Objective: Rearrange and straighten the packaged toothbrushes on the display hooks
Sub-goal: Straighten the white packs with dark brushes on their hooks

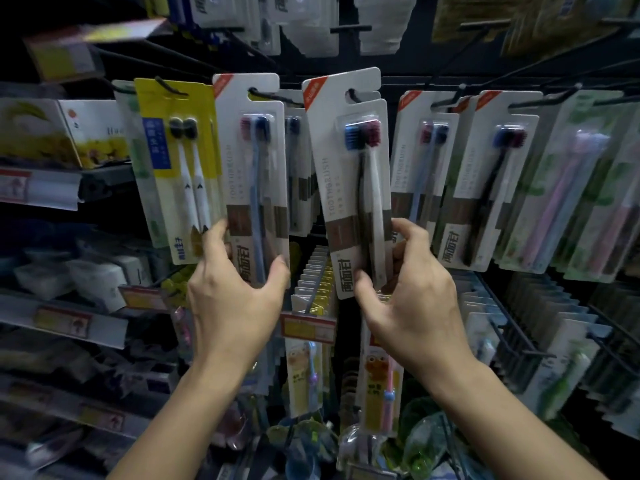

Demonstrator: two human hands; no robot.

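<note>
In front of a dark wire display wall, seen from the head camera, two bare forearms reach up to a row of hanging toothbrush packs. The left hand (239, 289) grips the lower end of a white toothbrush pack (254, 178): the thumb lies on the right side of the card and the fingers curl around the left edge. This pack is a flat cardboard card with a clear plastic blister; inside are two brushes with a pink and a dark blue head. It hangs nearly upright on a black metal hook (258, 93).

The right hand (412, 289) pinches the bottom of a second white toothbrush pack (349, 178), with the thumb on the front and the fingers curled around the right edge. This pack is tilted, with its top leaning to the left, and its hang hole sits on the next black hook (355, 95). Its blister holds a blue and a dark red brush head.

Just left of the first pack hangs a yellow toothbrush pack (180, 168) with two white handles and black heads. To the right hang more white packs (491, 174) of the same shape. Below, between the hands, is an orange price tag (308, 325), blurred.
</note>
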